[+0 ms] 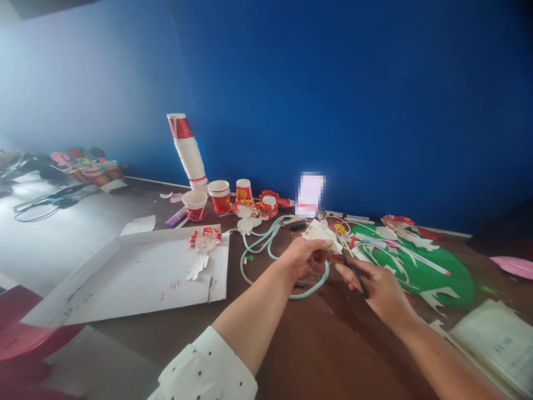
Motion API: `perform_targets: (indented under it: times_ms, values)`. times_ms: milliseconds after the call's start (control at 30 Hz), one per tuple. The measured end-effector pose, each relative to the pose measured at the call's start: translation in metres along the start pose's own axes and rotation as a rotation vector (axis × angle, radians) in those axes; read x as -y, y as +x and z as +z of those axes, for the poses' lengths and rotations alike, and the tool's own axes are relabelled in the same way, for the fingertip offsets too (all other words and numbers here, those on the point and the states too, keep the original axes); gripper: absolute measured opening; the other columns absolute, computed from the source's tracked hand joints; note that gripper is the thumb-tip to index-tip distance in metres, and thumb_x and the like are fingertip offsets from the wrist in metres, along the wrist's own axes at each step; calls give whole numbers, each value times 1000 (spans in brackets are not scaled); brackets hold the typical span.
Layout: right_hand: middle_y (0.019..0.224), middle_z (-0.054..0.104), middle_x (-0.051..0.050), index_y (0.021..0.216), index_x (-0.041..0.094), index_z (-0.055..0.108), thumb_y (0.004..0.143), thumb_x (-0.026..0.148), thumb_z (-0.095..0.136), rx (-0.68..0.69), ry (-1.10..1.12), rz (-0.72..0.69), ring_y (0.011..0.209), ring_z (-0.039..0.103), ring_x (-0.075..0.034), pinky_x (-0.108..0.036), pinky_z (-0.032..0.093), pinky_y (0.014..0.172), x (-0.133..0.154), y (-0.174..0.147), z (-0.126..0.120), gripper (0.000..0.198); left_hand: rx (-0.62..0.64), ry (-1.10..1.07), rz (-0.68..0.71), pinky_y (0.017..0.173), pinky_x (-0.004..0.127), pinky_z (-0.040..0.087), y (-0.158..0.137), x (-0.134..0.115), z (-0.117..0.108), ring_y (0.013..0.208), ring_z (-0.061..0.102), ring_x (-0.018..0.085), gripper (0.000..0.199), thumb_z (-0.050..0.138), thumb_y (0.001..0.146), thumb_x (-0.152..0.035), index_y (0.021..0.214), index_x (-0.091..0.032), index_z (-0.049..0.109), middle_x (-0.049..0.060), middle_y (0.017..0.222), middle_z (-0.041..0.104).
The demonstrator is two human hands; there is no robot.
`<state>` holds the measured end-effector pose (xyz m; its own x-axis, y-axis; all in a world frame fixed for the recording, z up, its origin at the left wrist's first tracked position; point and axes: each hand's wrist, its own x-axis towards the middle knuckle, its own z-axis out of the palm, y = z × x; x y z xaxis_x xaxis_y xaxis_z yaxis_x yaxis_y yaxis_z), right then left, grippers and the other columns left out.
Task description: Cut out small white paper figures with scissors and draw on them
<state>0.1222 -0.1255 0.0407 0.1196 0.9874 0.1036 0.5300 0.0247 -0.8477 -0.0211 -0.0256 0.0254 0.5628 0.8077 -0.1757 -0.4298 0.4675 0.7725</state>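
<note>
My left hand [303,256] pinches a cut piece of white paper [320,233], with the thumb on top. Close on its right, my right hand [377,286] is closed around the dark handles of a pair of scissors [358,279]. The scissors point toward the paper's lower right edge; whether the blades touch it I cannot tell. Beneath both hands a coiled light-blue cable [310,291] lies on the brown table [303,344]. A white paper figure with a red frilled head [204,241] rests on a white box lid [137,278] to the left.
Red and white paper cups [219,194] stand along the blue wall, beside a tall leaning cup stack [189,155]. A lit phone with a blurred screen [310,194] leans at the back. Right of my hands, markers and paper scraps cover a green sheet [452,278]; a tissue pack [495,339] lies nearer.
</note>
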Motion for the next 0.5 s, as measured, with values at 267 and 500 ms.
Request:
perform_targets:
  times_ms: [267,500]
  values:
    - [55,54,2,95,19,76,71,50,66,-7,30,3,53,46,-14,-26,39,49,8,1,-5,40,22,-16,-9,50,22,34,0,-2,-1,50,50,7,30,80,54,-20,77,-12,62,1,64,61]
    - [50,53,2,74,22,75,69,53,65,20,-54,8,48,45,-14,-26,38,48,9,5,-12,33,0,-2,-6,49,22,33,0,-3,-1,51,50,8,31,80,53,-19,76,-12,61,1,63,60]
